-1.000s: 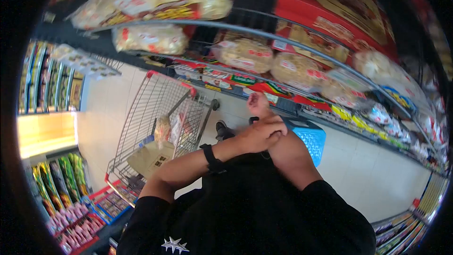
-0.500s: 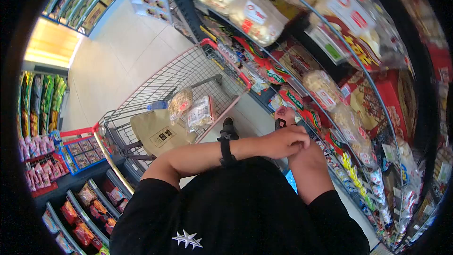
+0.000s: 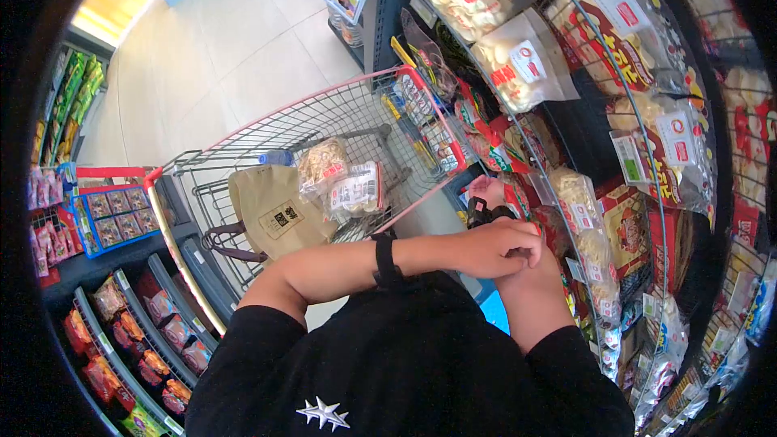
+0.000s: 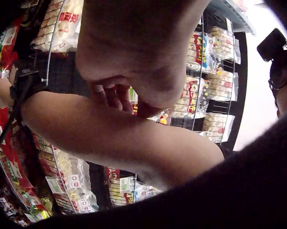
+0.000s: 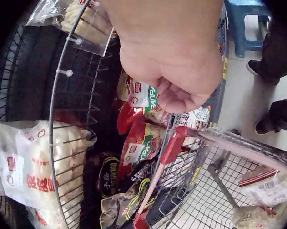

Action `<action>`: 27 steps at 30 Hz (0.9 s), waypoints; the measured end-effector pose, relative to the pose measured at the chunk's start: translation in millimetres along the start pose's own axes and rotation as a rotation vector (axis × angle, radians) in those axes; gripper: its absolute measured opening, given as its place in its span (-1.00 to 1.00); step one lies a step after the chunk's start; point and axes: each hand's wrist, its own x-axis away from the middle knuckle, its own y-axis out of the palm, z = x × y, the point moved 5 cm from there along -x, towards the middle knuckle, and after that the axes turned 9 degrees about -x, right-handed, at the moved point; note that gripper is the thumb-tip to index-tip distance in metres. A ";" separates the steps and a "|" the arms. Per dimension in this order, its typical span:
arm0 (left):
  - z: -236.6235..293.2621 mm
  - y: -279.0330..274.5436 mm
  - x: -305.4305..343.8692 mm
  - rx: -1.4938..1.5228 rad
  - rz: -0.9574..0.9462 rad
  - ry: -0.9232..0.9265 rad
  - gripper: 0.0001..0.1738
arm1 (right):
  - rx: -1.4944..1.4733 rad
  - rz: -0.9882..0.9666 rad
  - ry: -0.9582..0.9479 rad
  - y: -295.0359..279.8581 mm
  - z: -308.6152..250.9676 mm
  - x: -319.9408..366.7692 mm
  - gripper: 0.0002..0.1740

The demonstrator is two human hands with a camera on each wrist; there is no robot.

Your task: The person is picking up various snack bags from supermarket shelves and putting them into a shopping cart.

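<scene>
My left hand [image 3: 503,248] rests across my right forearm [image 3: 530,295], its fingers bent and its fingertips on the skin. In the left wrist view that hand [image 4: 134,62] arches over the forearm, its palm raised off it. Ahead of it my right hand [image 3: 486,191] is held near the lower shelf, a black strap at its wrist. Seen from the right wrist, this hand [image 5: 174,67] has loosely curled fingers and holds nothing. Below its fingers are red and green snack packets [image 5: 141,105] and the red-cornered rim of a shopping cart [image 5: 174,145].
The cart [image 3: 267,125] holds a beige bag [image 3: 279,214], a bag of pale snacks [image 3: 322,163] and a labelled packet [image 3: 356,190]. Wire-fronted shelves with bagged snacks [image 3: 518,57] line the right side. A blue stool [image 5: 248,31] stands on the floor. Snack racks [image 3: 133,340] stand at left.
The head view has swung round, so the shelf across the top now runs down the right side and the cart sits nearer the middle. My left hand stays on the right forearm.
</scene>
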 end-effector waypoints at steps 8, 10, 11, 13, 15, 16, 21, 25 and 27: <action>-48.6 -22.8 23.8 -0.064 0.191 -0.226 -0.80 | 0.049 0.022 -0.190 35.4 20.7 54.3 -0.76; -20.8 -23.8 17.9 -0.087 0.129 -0.090 -0.81 | 0.053 0.045 -0.214 31.7 17.3 41.9 -0.76; -9.5 -23.6 14.2 -0.075 0.125 -0.085 -0.81 | 0.055 0.059 -0.224 30.2 16.2 37.5 -0.76; 15.9 -23.6 6.4 0.033 0.030 0.128 -0.82 | 0.060 0.072 -0.240 29.7 14.8 32.7 -0.76; 10.0 -25.7 7.9 0.068 0.028 0.014 -0.81 | 0.085 0.058 -0.232 54.1 25.5 87.6 -0.76; 3.2 -27.4 9.0 0.098 0.025 -0.104 -0.80 | 0.110 0.042 -0.220 66.4 33.3 115.0 -0.76; -57.9 -21.1 24.1 -0.071 0.146 -0.195 -0.74 | 0.126 0.042 -0.266 49.1 11.5 89.3 -0.74; 13.3 -34.0 22.0 0.155 -0.098 0.139 -0.85 | 0.156 0.070 -0.214 36.5 7.0 72.2 -0.73; 12.6 -46.3 35.1 0.353 -0.248 -0.046 -0.86 | 0.277 -0.080 -0.135 46.6 14.1 81.0 -0.72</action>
